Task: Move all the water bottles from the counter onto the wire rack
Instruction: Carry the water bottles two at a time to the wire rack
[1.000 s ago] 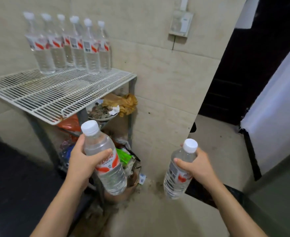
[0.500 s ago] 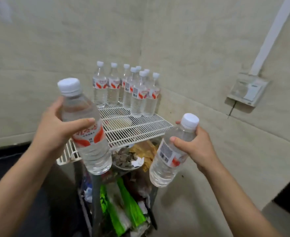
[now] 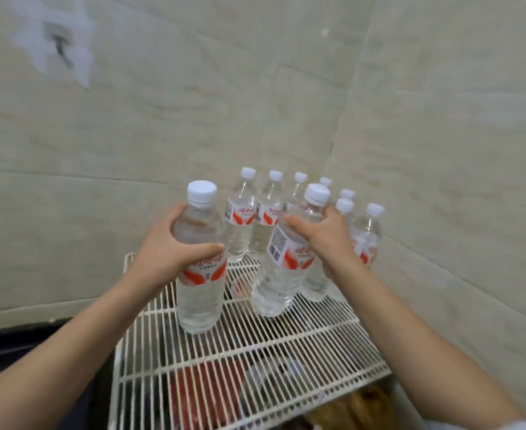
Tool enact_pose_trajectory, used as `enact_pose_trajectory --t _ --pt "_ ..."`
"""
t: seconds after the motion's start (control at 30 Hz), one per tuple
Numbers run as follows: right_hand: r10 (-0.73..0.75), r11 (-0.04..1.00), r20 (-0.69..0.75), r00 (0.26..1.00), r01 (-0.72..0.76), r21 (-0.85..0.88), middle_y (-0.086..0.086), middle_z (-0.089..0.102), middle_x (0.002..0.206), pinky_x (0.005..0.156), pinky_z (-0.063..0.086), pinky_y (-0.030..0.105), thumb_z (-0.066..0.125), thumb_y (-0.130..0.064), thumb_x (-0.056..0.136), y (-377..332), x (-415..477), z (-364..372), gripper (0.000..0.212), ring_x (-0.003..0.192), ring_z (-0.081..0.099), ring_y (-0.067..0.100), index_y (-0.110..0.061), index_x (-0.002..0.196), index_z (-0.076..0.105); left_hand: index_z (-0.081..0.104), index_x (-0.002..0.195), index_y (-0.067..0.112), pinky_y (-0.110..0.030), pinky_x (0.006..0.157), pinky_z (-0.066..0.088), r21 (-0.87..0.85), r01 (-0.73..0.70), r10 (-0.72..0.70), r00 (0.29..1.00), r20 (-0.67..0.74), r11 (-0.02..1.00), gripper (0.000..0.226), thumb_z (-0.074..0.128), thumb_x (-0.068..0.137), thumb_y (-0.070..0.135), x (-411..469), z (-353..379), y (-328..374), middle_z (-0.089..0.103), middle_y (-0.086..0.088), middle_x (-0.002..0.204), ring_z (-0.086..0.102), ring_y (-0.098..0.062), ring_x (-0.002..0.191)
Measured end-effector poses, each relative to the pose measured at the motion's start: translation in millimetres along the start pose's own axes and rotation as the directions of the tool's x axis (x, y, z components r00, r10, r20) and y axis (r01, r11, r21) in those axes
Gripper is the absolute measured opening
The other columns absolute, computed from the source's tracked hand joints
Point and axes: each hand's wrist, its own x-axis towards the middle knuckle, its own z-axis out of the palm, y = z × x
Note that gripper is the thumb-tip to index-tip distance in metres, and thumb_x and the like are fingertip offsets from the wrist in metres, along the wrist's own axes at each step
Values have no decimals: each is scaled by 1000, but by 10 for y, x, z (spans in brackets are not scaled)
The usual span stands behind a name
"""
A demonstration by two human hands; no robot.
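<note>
1. Over the wire rack [image 3: 286, 349], near its middle, the left hand [image 3: 168, 252] wraps thumb and fingers round the left bottle [image 3: 201, 299], upright, its base at or just above the wires; I cannot tell which.
2. Just right, the right hand [image 3: 328, 240] grips the right bottle [image 3: 278, 280] near the shoulder, tilted, base leaning left.
3. Straighten that one, seat both bases across several wires, then let go, clear of neighbours.
4. Far corner: the standing bottles [image 3: 257, 218] cluster against tiled walls [image 3: 441, 150]; clutter [image 3: 199, 395] shows below the rack.

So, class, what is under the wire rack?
Through the wire rack, something red and something brown show below; the wires and blur hide what they are.
</note>
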Motion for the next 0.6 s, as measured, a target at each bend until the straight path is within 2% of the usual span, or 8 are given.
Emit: enact_pose_trajectory --t 0.07,0.17,0.27,0.33,0.43,0.5,0.6 --pt "38 999 -33 999 -38 -12 3 65 104 92 50 45 72 -20 73 106 316 173 32 96 63 24 -20 100 55 41 131 22 -49 91 49 3 14 -14 1000 -2 1000 110 79 30 43 172 23 -61 58 -6 125 61 -27 104" --pt "46 996 -87 995 -52 -78 1 64 103 92 49 46 73 -26 71 276 713 353 35 97 62 24 -21 100 55 44 128 21 -50 90 50 -2 25 -25 1000 -14 1000 103 79 33 41 337 89 -151 61 -4 119 63 -26 102" --pt "24 980 -46 999 -32 -199 -4 62 92 86 50 39 71 -24 72 336 987 446 28 91 62 20 -25 94 53 48 114 27 -45 88 51 29 18 -17 1000 -21 999 71 83 52 22 467 151 -219 64 9 100 64 -18 95" --pt "40 973 -23 999 -44 -226 -2 64 91 82 50 37 70 -22 72 368 1101 459 25 89 63 21 -21 93 56 48 108 32 -42 86 51 35 10 -9 1000 -19 999 61 78 59 11 547 201 -237 63 13 93 63 -12 89" --pt "62 972 -9 998 -63 -226 4 66 92 79 50 34 71 -18 71 456 1205 415 26 92 64 26 -14 96 61 40 101 39 -35 83 49 43 14 -12 999 -50 999 62 77 62 9 675 303 -263 57 18 91 60 -8 86" --pt "71 968 42 997 -59 -244 4 65 93 77 47 31 69 -16 74 467 1208 363 30 93 63 25 -10 102 61 42 104 37 -39 87 49 74 21 -16 998 -68 997 63 79 60 14 749 396 -280 59 10 97 61 -17 94" --pt "49 955 145 988 -4 -296 4 64 100 81 46 30 69 -17 76 418 1161 260 34 94 59 19 -10 108 59 49 114 26 -45 91 50 110 24 -14 996 -92 994 69 81 53 22 834 561 -342 63 0 106 62 -23 100"
